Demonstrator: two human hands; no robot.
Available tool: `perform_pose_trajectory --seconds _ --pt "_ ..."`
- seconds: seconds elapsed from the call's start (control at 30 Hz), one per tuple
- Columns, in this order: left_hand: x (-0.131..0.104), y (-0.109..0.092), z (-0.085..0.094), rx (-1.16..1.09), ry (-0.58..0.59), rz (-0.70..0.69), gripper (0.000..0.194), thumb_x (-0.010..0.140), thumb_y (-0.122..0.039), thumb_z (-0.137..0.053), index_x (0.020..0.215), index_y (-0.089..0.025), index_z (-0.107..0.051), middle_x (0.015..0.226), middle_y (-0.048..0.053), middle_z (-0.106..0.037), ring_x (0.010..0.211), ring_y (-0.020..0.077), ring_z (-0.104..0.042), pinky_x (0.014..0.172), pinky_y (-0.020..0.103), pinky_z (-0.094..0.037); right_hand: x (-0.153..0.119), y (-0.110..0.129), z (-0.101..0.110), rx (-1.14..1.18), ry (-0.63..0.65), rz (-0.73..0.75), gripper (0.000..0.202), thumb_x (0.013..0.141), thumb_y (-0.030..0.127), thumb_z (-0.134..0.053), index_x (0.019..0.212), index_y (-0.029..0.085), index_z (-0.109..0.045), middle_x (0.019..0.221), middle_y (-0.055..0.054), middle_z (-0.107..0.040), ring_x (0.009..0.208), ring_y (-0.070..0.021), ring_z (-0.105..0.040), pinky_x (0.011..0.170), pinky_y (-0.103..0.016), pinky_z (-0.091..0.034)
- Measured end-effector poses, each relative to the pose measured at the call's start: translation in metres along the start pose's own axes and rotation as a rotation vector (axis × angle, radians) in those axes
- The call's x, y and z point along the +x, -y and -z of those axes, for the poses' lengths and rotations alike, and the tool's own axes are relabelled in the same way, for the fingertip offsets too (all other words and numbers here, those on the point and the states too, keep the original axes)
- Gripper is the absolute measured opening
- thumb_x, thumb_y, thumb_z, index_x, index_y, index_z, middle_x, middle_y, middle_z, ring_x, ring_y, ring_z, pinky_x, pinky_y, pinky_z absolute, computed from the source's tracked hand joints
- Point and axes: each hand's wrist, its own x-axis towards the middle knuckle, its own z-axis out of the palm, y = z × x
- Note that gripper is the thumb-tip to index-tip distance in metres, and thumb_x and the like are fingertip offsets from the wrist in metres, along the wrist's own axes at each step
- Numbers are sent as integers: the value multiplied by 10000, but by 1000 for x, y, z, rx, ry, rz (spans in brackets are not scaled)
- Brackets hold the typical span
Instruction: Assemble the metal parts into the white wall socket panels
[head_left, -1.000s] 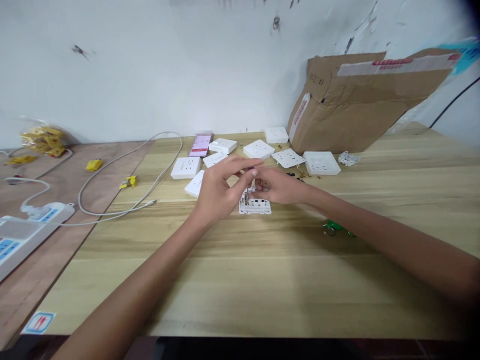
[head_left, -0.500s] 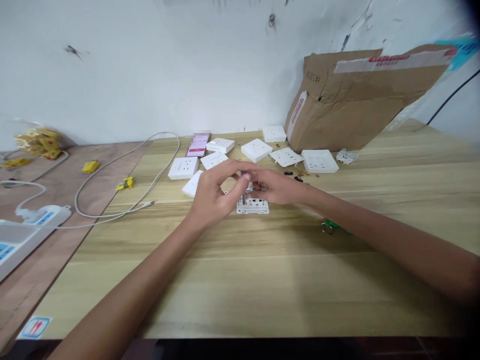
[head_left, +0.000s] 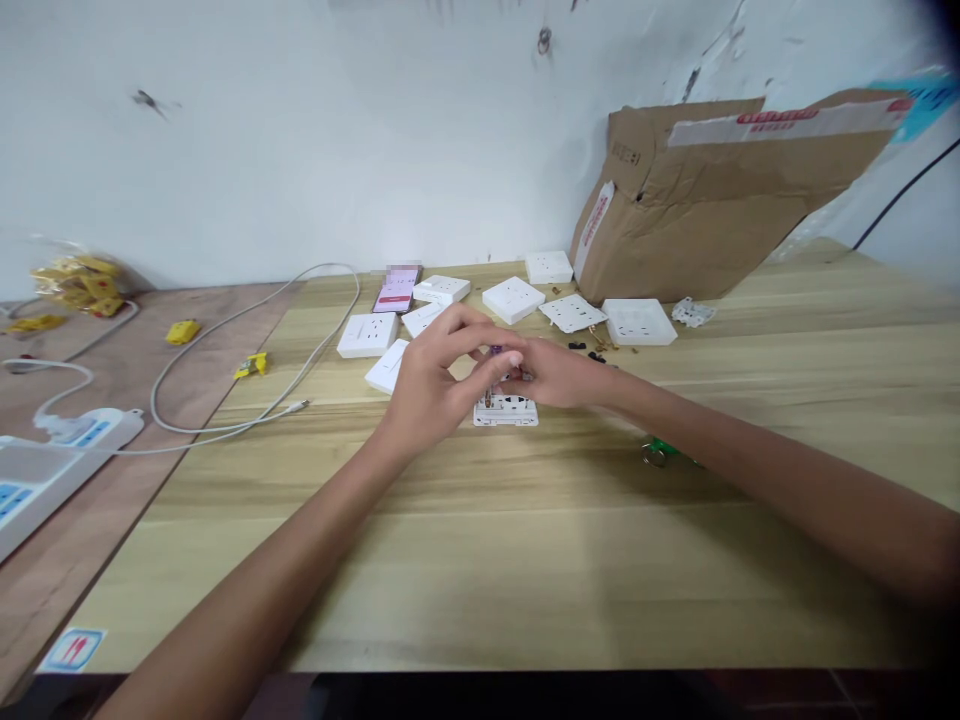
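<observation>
A white wall-socket base [head_left: 506, 418] lies on the wooden table below both hands, its open inner side with metal parts facing up. Over it my left hand [head_left: 442, 375] is closed, thumb and fingers pinched round the purple top of what looks like a small screwdriver [head_left: 495, 350], mostly hidden. My right hand [head_left: 559, 372] comes in from the right with bent fingers close together, touching the left fingertips just above the base. What the right fingers grip is hidden.
White socket covers [head_left: 367, 335] and a phone [head_left: 397, 287] lie behind the hands. A cardboard box [head_left: 720, 200] leans at the back right. Small black and brass parts [head_left: 596, 357] lie beyond the right wrist, a green ringed item [head_left: 656, 450] below the forearm. Left: cable [head_left: 247, 430], power strip [head_left: 75, 470].
My left thumb has slid to the right across the purple top, and the left fingers have shifted with it. The right hand and the socket base have stayed nearly in place.
</observation>
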Motion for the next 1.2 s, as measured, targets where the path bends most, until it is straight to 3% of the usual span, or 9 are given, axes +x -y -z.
perform_pose_trajectory --seconds 0.2,0.33,0.5,0.6,0.73,0.9,1.1,1.2 --pt "-2 1 2 -56 15 103 248 1120 -308 -650 1262 -257 -847 1114 70 -855 964 213 -785 917 394 -658 0 2 1 27 18 -31 190 1021 274 -702 1198 213 -731 1220 -109 -763 1009 -248 -697 799 -348 -542" --pt "-2 2 4 -10 9 54 167 1055 -325 -758 1164 -260 -867 1123 76 -840 1009 222 -768 883 372 -656 1 4 2 31 3 -43 214 1008 237 -677 1217 228 -724 1198 -97 -766 976 -240 -691 786 -351 -530" --pt "-2 3 3 -56 19 94 258 1109 -255 -651 1298 -264 -828 1116 61 -836 994 200 -777 915 374 -655 1 5 2 29 27 -72 170 997 235 -679 1152 211 -745 1183 -107 -766 989 -259 -703 813 -366 -522" --pt "-2 4 3 4 32 55 228 1073 -289 -724 1271 -267 -835 1151 70 -824 1006 210 -761 909 383 -653 0 5 2 7 30 -75 127 1006 247 -677 1115 216 -733 1139 -96 -759 946 -252 -680 797 -364 -513" --pt "-2 5 4 60 -17 26 175 1036 -379 -803 1166 -285 -871 1092 67 -802 951 203 -745 843 358 -650 0 4 2 7 8 -64 189 1013 247 -678 1193 224 -732 1161 -91 -761 920 -237 -669 779 -350 -515" --pt "-3 3 7 2 14 80 264 1126 -338 -647 1303 -272 -831 1127 68 -846 983 213 -781 904 377 -657 0 3 3 25 52 -46 171 1025 295 -697 1147 203 -774 1235 -124 -754 1009 -255 -698 839 -361 -528" --pt "-3 5 4 113 -8 15 229 1065 -390 -749 1245 -291 -851 1167 72 -803 1058 219 -745 888 356 -655 0 2 2 7 41 -63 196 1033 322 -687 1172 199 -749 1175 -110 -758 913 -231 -656 787 -345 -496" --pt "-4 4 3 82 -9 47 270 1109 -365 -658 1293 -286 -839 1133 73 -814 1017 220 -750 912 375 -655 1 1 2 0 52 -52 210 1025 310 -689 1187 200 -765 1219 -113 -742 922 -226 -655 791 -340 -495"
